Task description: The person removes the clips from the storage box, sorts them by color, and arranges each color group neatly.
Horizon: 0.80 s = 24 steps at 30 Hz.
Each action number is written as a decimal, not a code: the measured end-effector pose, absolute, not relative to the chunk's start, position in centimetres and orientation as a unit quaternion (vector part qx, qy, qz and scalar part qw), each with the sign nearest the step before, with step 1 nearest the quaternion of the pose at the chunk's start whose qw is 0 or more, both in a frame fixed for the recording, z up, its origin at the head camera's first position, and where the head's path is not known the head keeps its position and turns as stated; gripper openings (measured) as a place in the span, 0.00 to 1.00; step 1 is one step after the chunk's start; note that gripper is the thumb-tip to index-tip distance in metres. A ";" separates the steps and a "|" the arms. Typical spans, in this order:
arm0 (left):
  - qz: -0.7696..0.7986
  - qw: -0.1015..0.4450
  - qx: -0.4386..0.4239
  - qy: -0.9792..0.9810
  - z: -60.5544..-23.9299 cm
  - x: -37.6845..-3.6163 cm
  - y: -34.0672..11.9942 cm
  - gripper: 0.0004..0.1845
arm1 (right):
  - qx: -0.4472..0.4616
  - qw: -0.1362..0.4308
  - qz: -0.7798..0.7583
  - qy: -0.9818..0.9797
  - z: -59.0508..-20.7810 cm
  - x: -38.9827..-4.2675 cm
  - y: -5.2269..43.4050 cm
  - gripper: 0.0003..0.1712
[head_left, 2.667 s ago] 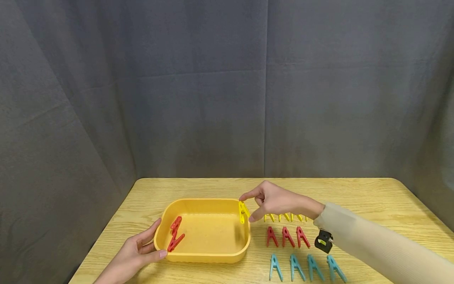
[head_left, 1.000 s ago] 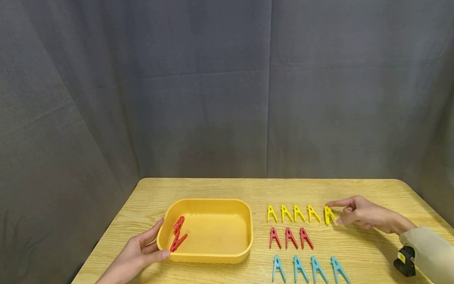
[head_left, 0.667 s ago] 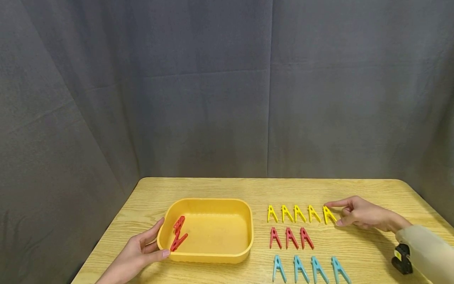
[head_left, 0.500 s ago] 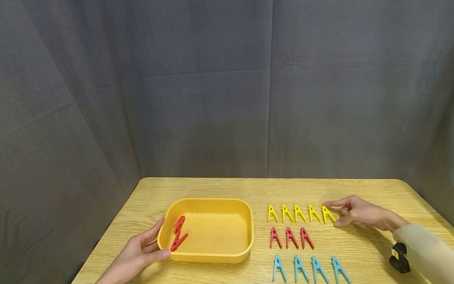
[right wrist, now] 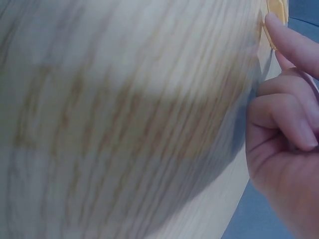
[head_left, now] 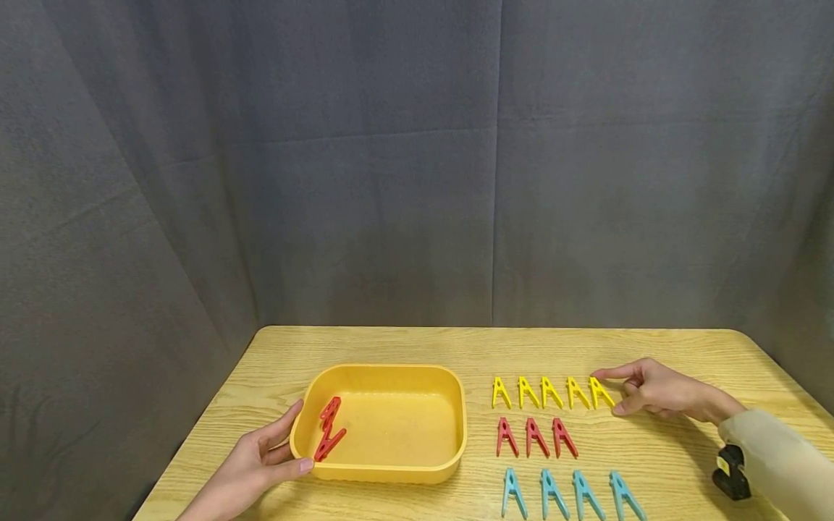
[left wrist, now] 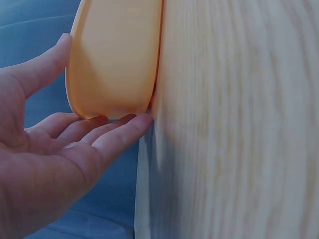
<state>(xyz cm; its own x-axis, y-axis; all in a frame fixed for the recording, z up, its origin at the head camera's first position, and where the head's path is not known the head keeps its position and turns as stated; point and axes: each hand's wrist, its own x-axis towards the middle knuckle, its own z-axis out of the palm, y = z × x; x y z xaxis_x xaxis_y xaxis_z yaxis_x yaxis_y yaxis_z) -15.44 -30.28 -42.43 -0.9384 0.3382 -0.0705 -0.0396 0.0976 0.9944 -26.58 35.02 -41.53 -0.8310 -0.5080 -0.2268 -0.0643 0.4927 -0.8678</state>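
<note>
In the head view my left hand (head_left: 244,467) holds the left end of a yellow plastic tub (head_left: 384,472), thumb on the near rim and fingers along the end wall. The left wrist view shows the fingertips against the tub's (left wrist: 114,55) end. Two red clothespins (head_left: 329,443) lie inside it at the left. At the right my right hand (head_left: 671,391) pinches a yellow clothespin (head_left: 596,387) lying on the table, index finger at its top, thumb at a leg end. Its other fingers are curled in. This clothespin is the rightmost of a yellow row.
Left of it lie several yellow clothespins (head_left: 547,388). Nearer are a row of three red clothespins (head_left: 532,432) and a row of several blue ones (head_left: 549,483). All lie on the wooden table (head_left: 365,344), right of the tub. A grey curtain (head_left: 391,181) hangs behind.
My right hand carried the yellow clothespin from the tub's right rim to the right end of the yellow row, set it down, and slid it slightly left. My left hand stays on the tub.
</note>
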 end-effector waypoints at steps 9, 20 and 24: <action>0.659 0.144 0.086 0.733 -42.3 -15.5 -30.2 0.51 | -0.182 0.238 -0.483 0.823 -41.6 -26.6 35.1 0.43; 0.665 0.150 0.086 0.727 -42.4 -15.6 -30.2 0.51 | -0.206 0.201 -0.458 0.841 -40.4 -25.9 34.3 0.42; 0.666 0.153 0.085 0.725 -42.5 -15.5 -30.3 0.51 | -0.247 0.158 -0.430 0.854 -38.4 -25.3 31.4 0.37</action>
<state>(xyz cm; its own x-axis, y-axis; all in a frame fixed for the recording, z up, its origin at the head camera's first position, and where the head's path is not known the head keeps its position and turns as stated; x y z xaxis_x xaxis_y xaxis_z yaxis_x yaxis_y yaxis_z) -15.53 -30.27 -42.52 -0.9390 0.3264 -0.1083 -0.0805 0.0976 0.9920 -25.28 31.43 -38.39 -0.8280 -0.5579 -0.0560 -0.2867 0.5071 -0.8128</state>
